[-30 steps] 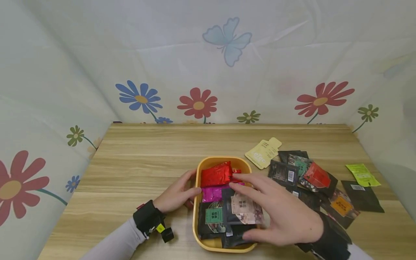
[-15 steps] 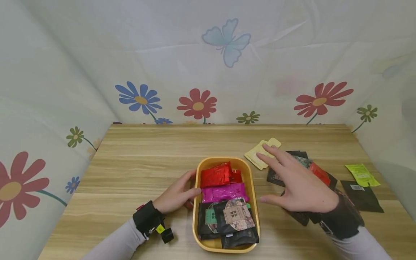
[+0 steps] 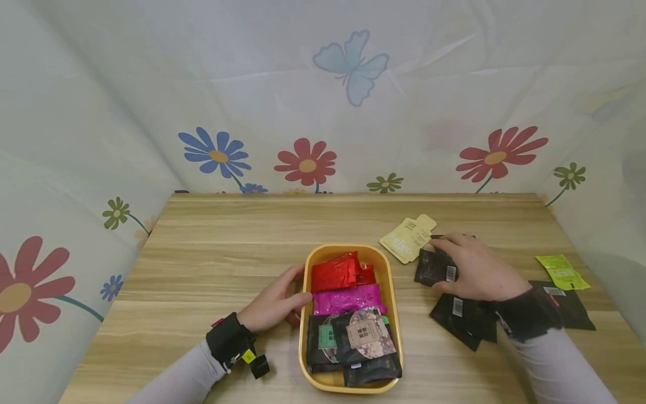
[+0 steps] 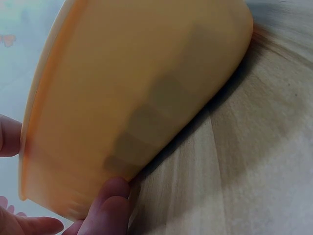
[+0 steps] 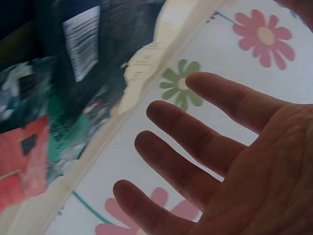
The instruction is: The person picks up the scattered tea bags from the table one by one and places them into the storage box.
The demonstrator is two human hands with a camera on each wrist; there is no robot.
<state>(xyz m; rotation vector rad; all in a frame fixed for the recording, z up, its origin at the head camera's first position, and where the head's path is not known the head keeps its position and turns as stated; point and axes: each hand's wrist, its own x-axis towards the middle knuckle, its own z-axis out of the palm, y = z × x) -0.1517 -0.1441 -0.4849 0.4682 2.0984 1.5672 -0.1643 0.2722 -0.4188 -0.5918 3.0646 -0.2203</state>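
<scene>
Barcoded black sachet [image 3: 429,266] to the right of the yellow tub [image 3: 397,336], under a right hand [image 3: 476,269] with fingers straight and spread (can't tell if touching). Prob best to slip a fingertip under one edge and pinch only that one, without dragging the pale yellow packets [image 3: 405,238] just far-left of it. Nice having the left hand [image 3: 270,303] clamped on the tub's left rim for steadiness.

- Yellow bin [image 4: 107,58]: rounded rectangle, upright, open top, long sides running near to far.
- Red packets [image 3: 335,272]: shiny, far end of bin.
- Magenta packet [image 3: 348,299]: glossy, crosswise, mid-bin.
- Labelled black packets [image 3: 364,333]: overlapping, near end of bin.
- Loose black packets [image 3: 430,267]: right of bin, some barcode-up, partly hidden.
</scene>
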